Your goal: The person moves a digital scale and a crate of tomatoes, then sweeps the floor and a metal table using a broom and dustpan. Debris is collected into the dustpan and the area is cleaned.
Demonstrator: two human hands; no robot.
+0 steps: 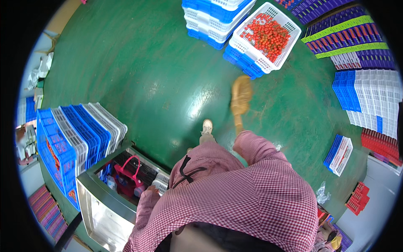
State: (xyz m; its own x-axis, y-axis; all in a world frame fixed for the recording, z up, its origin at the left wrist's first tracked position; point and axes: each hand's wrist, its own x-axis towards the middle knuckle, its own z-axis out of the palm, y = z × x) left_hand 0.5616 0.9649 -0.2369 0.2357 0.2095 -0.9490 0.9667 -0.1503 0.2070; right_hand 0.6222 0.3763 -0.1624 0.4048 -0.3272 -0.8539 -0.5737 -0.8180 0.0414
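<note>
My right hand [237, 147], partly covered by a checked sleeve, holds a tan-yellow implement [241, 94] with a narrow handle and a broad rounded head. Motion blurs it, so its exact kind is unclear. Its head appears over the green floor, near a white plastic crate [275, 67] of small red tomatoes [270, 39]. My left hand [153, 188] is mostly hidden by its sleeve, beside a small white plastic basket [162, 181] in a metal-framed bench [108, 198]. Whether its fingers grip anything cannot be made out. A red handled bag [126, 179] sits within that bench.
Blue and white crates [217, 26] are stacked beyond the tomatoes. Another crate stack [83, 135] stands at left, beside the bench. Nested crates [366, 94] and printed cartons [349, 34] line the right side. A low crate pair [338, 154] rests on the green floor [151, 69].
</note>
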